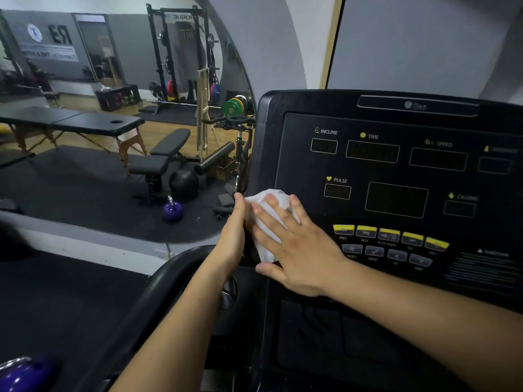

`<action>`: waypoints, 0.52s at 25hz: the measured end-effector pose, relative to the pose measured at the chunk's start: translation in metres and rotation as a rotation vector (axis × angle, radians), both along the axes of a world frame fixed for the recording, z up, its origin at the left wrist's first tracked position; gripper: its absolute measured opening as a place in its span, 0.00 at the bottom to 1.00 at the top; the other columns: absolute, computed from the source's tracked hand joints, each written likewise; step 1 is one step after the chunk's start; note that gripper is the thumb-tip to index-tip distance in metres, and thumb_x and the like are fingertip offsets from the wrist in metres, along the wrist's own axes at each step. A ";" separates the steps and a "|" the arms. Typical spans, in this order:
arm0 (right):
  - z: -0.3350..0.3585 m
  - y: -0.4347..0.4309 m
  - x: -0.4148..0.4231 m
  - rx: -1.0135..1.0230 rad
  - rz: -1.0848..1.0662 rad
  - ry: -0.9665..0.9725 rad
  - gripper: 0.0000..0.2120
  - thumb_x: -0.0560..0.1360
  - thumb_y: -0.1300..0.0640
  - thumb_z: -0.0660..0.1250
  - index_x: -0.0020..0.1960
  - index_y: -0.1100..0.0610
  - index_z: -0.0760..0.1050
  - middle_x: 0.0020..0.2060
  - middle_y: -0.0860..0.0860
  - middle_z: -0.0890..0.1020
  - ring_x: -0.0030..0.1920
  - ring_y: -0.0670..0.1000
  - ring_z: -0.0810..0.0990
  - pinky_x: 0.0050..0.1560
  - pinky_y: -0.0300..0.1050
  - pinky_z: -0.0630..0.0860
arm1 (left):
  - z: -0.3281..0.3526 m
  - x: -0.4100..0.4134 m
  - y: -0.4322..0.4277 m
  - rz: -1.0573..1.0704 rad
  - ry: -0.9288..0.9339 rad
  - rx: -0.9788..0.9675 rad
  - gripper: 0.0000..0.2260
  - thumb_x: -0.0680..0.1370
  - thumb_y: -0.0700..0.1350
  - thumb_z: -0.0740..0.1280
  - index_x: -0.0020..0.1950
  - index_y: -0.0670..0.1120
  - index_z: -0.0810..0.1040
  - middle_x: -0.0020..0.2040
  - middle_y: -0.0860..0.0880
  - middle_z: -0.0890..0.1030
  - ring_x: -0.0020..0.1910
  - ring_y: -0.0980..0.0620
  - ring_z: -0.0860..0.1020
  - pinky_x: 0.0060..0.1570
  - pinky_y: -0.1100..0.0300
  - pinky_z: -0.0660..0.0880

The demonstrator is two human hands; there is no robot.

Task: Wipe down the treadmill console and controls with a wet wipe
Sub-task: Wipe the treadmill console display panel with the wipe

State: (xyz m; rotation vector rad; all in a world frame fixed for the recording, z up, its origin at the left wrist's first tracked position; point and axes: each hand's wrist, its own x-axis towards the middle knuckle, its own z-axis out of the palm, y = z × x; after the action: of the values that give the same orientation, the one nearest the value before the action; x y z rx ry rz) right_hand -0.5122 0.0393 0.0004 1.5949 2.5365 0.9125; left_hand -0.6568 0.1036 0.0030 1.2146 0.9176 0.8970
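The black treadmill console fills the right half of the view, with dark displays and rows of yellow and grey buttons lower down. A crumpled white wet wipe lies against the console's lower left corner. My right hand presses flat on the wipe with fingers spread. My left hand grips the console's left edge beside the wipe, its fingertips hidden behind the rim.
A curved black handrail runs below my left arm. A large mirror on the left reflects a massage table, bench, squat rack and a purple kettlebell. Another purple kettlebell shows at the bottom left corner.
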 end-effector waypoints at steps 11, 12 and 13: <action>0.124 0.083 0.028 0.397 0.112 -0.005 0.10 0.73 0.55 0.64 0.51 0.58 0.77 0.47 0.58 0.79 0.49 0.61 0.77 0.55 0.58 0.71 | 0.021 0.030 0.011 0.388 0.279 0.236 0.29 0.83 0.60 0.45 0.70 0.44 0.73 0.70 0.41 0.74 0.71 0.43 0.69 0.69 0.52 0.62; 0.121 0.086 0.031 0.396 0.118 -0.011 0.12 0.74 0.53 0.63 0.54 0.58 0.77 0.51 0.58 0.79 0.53 0.61 0.77 0.59 0.60 0.69 | 0.021 0.033 0.009 0.434 0.300 0.308 0.27 0.84 0.57 0.46 0.69 0.43 0.74 0.69 0.40 0.74 0.70 0.41 0.69 0.64 0.53 0.63; 0.117 0.087 0.032 0.384 0.105 -0.017 0.16 0.75 0.52 0.61 0.59 0.57 0.76 0.59 0.59 0.78 0.60 0.61 0.76 0.64 0.63 0.66 | 0.020 0.035 0.006 0.465 0.326 0.368 0.26 0.84 0.56 0.46 0.67 0.43 0.76 0.67 0.38 0.76 0.68 0.39 0.70 0.58 0.55 0.63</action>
State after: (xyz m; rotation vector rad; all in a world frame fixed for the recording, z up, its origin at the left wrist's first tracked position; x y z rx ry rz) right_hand -0.4803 0.1267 0.1174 1.5296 2.5702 1.4945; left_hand -0.6219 0.1097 0.0234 1.5211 1.3744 1.3025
